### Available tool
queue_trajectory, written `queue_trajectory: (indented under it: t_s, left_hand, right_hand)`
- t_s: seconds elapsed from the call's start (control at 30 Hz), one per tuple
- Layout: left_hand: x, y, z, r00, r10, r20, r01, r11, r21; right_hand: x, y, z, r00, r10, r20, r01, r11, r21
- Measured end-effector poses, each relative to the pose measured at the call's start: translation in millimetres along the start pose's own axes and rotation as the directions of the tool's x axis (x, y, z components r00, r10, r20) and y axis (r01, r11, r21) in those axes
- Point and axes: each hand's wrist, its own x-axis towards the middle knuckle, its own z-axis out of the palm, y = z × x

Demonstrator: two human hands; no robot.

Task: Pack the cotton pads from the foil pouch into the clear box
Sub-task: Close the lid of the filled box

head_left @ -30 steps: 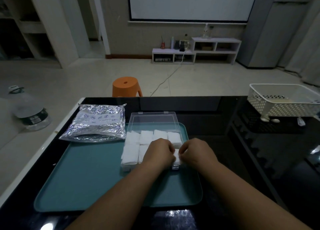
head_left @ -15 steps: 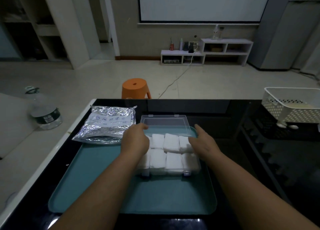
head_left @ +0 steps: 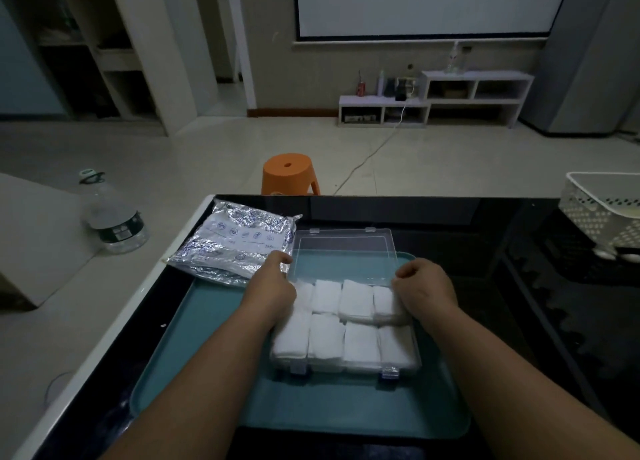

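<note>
Black table (head_left: 450, 224), teal tray (head_left: 194, 338), pale floor (head_left: 415, 162), left fingers (head_left: 280, 259) and right fingers (head_left: 403, 272) pinching box lid (head_left: 343, 255)

A: Your pads (head_left: 356, 300) are plain white, no print on them. Your box (head_left: 346, 369) and its lid (head_left: 343, 252) are clear, without any tint.

B: Your pouch (head_left: 235, 245) is crinkled silver foil, and it has a white panel carrying small blue marks.

A: You've a flat teal tray (head_left: 311, 407) and a glossy black table (head_left: 467, 224).

B: Your stool (head_left: 289, 172) is solid orange. Your basket (head_left: 599, 214) is white, its walls patterned with rows of small holes.

A: Your bottle (head_left: 114, 220) is clear, with a dark label and a pale cap.
</note>
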Motion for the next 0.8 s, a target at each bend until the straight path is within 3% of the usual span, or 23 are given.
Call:
queue_trajectory:
  t_s: [0.13,0.27,0.4,0.53,0.63,0.7,0.8]
  left_hand:
    - [3,-3,-3,0.999,0.0,0.036,0.006,0.986,-0.167]
    - [4,-3,1,1.0,0.025,-0.011,-0.026,0.985,-0.17]
    - [4,-7,-1,0.998,0.015,-0.068,-0.026,0.985,-0.171]
    - [5,-3,-20,0.995,-0.069,-0.071,0.041,0.941,-0.336]
    - [4,-1,-34,0.983,-0.155,0.102,0.182,0.698,-0.692]
    - [4,-5,-38,0.96,-0.164,0.228,0.281,0.517,-0.809]
    - [2,-11,-44,0.938,-0.14,0.318,0.346,0.464,-0.815]
  right_hand:
    - [-2,-2,0,0.998,0.048,-0.05,-0.041,0.99,0.133]
    - [-4,-4,0,0.999,0.038,-0.029,-0.031,0.976,0.213]
    - [-6,-5,0,0.999,-0.039,0.016,0.036,0.989,0.141]
    - [-14,-24,-9,0.986,-0.126,0.107,0.083,0.937,0.339]
    - [-20,-27,-10,0.977,-0.014,0.212,-0.09,0.876,0.475]
    - [-17,-19,-7,0.965,0.059,0.255,-0.186,0.841,0.508]
    - [-15,-16,-9,0.953,0.127,0.275,-0.261,0.805,0.532]
